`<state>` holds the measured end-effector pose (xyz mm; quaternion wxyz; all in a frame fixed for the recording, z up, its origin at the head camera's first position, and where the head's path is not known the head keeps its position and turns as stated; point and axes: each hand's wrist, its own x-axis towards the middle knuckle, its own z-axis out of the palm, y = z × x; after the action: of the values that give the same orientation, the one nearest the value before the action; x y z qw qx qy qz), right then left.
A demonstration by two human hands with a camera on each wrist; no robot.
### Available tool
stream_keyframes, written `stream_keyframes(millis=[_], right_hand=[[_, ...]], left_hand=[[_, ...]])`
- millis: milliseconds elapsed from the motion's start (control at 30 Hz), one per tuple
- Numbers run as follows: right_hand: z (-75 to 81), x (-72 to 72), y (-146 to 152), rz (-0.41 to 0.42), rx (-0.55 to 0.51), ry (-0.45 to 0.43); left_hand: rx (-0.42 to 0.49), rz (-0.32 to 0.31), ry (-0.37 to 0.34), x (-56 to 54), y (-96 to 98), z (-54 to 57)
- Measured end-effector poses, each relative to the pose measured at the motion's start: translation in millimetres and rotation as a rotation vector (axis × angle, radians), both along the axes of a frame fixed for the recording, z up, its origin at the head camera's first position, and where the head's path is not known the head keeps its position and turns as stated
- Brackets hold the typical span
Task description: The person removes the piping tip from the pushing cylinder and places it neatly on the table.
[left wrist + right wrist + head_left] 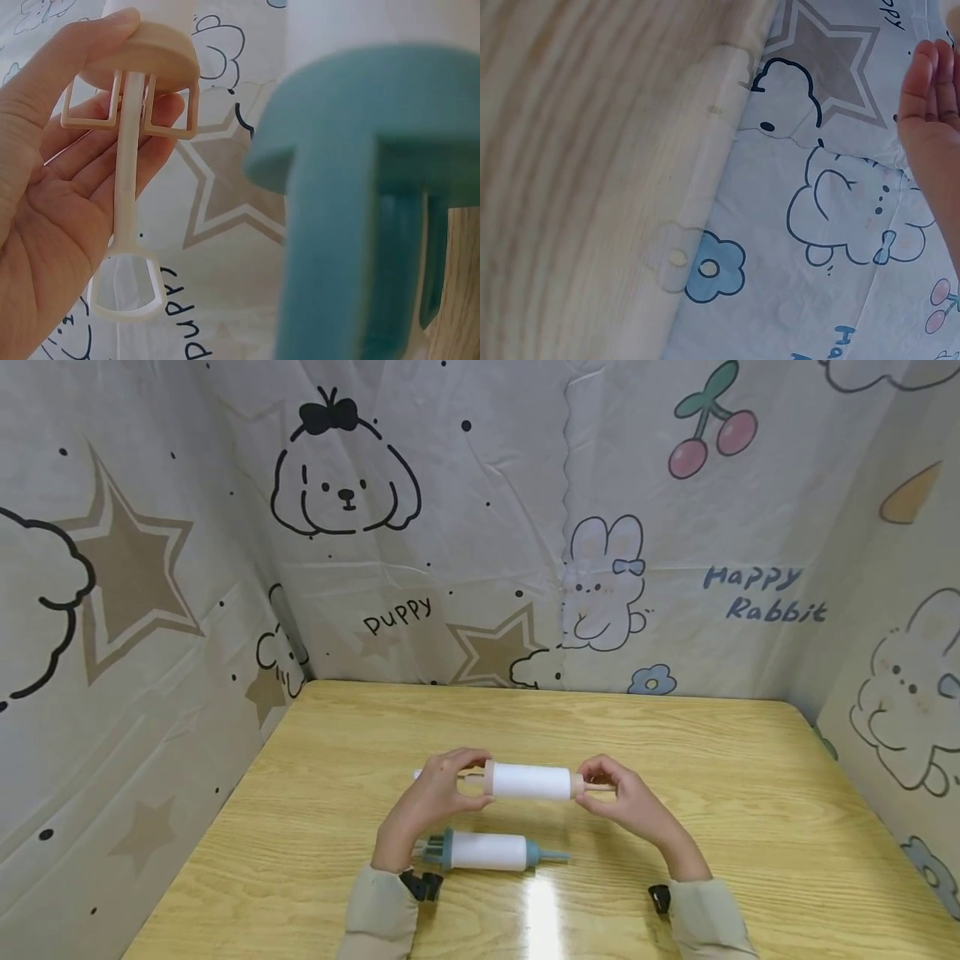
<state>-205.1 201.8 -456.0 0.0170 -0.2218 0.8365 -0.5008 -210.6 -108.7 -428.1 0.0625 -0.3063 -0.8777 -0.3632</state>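
Note:
A large syringe (531,782) with a white barrel and beige ends is held level over the table, reaching from one hand to the other. At its left end my left hand (429,793) grips the beige collar between thumb and fingers. The left wrist view shows the collar (154,60) with two square finger loops and a pale plunger rod (127,195) ending in a ring handle. With thumb and fingers my right hand (624,795) pinches the beige tip end. Only part of that hand (930,120) enters the right wrist view.
A second syringe (489,852), white with teal ends, lies on the wooden table (750,793) nearer me, its thin tip pointing right. Its teal collar (330,165) looms close in the left wrist view. Printed cloth (487,527) hangs behind and at both sides.

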Motion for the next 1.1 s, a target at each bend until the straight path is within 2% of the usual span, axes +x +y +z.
stream_keyframes(millis=[200, 300, 600, 700, 833, 933, 1100], right_hand=[[-4.0, -1.5, -2.4, 0.004, 0.03, 0.17], [-5.2, -2.3, -3.0, 0.001, 0.043, 0.224], [-2.5, -1.2, -3.2, -0.025, 0.061, 0.27], [-1.9, -0.9, -1.3, -0.045, 0.042, 0.228], [-1.3, -1.1, 1.0, -0.073, 0.029, 0.078], [-0.6, -1.1, 1.5, -0.06, 0.036, -0.014], [1.8, 0.4, 0.8, -0.057, 0.03, -0.045]], left_hand=[[-0.012, 0.011, -0.008, 0.8, -0.7, 2.0], [-0.015, 0.013, -0.009, 0.7, -0.7, 2.3], [-0.003, 0.008, -0.012, -0.2, -2.2, -1.0], [0.018, 0.006, -0.022, 0.1, -2.3, -1.6], [0.029, 0.002, -0.022, 0.3, -2.3, -1.8], [0.019, -0.002, -0.01, 0.2, -1.9, -1.2], [0.006, 0.002, -0.007, 1.0, -1.7, 0.8]])
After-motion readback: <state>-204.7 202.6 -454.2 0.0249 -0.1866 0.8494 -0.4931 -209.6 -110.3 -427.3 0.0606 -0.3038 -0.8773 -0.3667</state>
